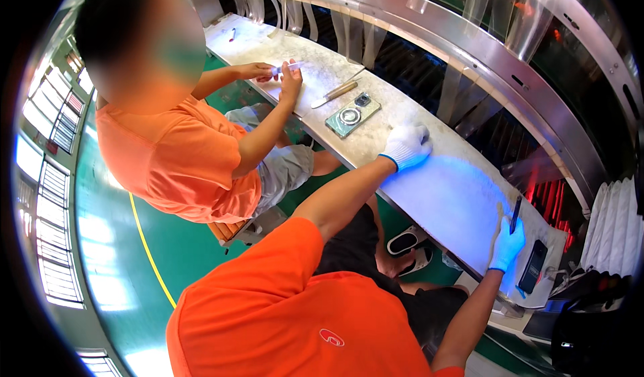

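Observation:
My left hand (pixel 408 145), in a white knit glove, rests on the pale worktop (pixel 443 182) with its fingers curled in. Whatever may be inside it is hidden. In my right hand (pixel 508 245), gloved and lit blue, a black pen (pixel 516 214) stands nearly upright near the right end of the worktop. A black phone (pixel 533 266) lies just right of that hand. Beyond my left hand is a phone in a green case (pixel 352 115), its back with a ring facing up. A wooden-handled tool (pixel 335 94) with a flat blade lies past it.
At my left sits a co-worker in an orange shirt (pixel 168 149), both hands holding a small pale piece (pixel 285 69). Along the far side runs a metal machine frame (pixel 469 68) with clear hanging strips. A white ribbed hose (pixel 612 226) and a dark bag (pixel 594 323) are at right.

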A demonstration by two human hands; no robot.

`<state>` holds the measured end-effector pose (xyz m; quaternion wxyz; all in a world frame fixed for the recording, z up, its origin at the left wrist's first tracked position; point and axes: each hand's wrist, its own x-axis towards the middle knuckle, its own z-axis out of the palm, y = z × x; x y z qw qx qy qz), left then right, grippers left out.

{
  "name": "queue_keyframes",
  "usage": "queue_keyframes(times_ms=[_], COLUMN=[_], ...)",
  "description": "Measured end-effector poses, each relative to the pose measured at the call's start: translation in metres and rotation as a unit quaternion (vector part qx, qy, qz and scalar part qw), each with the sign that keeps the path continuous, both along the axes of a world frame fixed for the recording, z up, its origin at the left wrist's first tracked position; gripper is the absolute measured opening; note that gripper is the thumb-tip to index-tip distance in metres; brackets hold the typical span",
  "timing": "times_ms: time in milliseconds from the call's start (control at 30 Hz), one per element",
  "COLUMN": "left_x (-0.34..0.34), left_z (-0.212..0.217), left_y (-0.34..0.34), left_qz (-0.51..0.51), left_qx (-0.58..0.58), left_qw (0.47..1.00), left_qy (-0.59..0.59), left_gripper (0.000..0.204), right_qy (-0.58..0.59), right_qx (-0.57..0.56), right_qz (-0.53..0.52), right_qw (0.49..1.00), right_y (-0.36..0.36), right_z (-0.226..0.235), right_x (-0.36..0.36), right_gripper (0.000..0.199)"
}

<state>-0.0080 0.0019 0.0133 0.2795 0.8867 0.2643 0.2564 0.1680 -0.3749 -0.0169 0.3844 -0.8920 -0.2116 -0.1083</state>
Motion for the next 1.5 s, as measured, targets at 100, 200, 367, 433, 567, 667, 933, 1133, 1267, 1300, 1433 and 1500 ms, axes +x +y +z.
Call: queue_keyframes(times_ms=[100,200,367,433,567,667,933,1133,1267,1300,1433,1500], left_x=[0.01,0.016,0.022,0.02,0.016,0.02,0.004,0.004,0.006,0.002,0.005,0.007], left_z=[-0.01,-0.024,-0.035,-0.03,-0.025,-0.023,-0.013,-0.006,-0.01,-0.007,-0.007,-0.008], left_y=[0.012,0.007,-0.01,-0.01,-0.001,-0.001,-0.007,-0.002,-0.004,-0.004,-0.003,-0.003], left_qz=[-0.007,-0.028,-0.007,-0.002,0.016,-0.023,0.003,-0.009,-0.005,-0.012,-0.024,-0.018], left_qx=[0.042,0.104,0.129,0.136,0.14,0.095,0.001,0.023,0.025,0.011,0.016,0.005], left_qw=[0.999,0.993,0.99,0.989,0.988,0.995,1.0,0.999,0.999,1.0,0.999,1.0], left_qy=[-0.024,-0.05,-0.063,-0.06,-0.064,0.005,-0.027,-0.037,-0.043,-0.022,-0.028,-0.023], left_gripper=[0.024,0.024,0.037,0.052,0.04,0.032,0.025,0.026,0.025,0.028,0.026,0.027], right_qy=[-0.034,-0.009,0.0,-0.007,-0.017,-0.02,-0.079,0.005,0.01,0.001,0.023,0.004], right_qx=[-0.003,0.009,-0.035,-0.021,0.001,-0.022,-0.005,0.048,0.065,0.051,0.025,0.027], right_qz=[0.012,0.018,0.008,0.008,0.042,0.032,-0.022,-0.001,-0.007,-0.011,-0.027,-0.025], right_qw=[0.999,1.0,0.999,1.0,0.999,0.999,0.997,0.999,0.998,0.999,0.999,0.999], right_y=[0.002,-0.009,-0.016,-0.017,-0.008,-0.016,-0.018,-0.007,-0.003,0.0,0.0,-0.001], right_z=[-0.007,-0.008,0.003,0.001,-0.002,-0.002,-0.023,-0.003,0.001,0.007,0.016,0.008], right_x=[0.006,0.005,0.0,0.004,0.008,0.009,0.004,-0.006,-0.011,-0.016,-0.019,-0.014], right_gripper=[0.028,0.029,0.031,0.032,0.039,0.041,0.038,0.031,0.031,0.031,0.031,0.031])
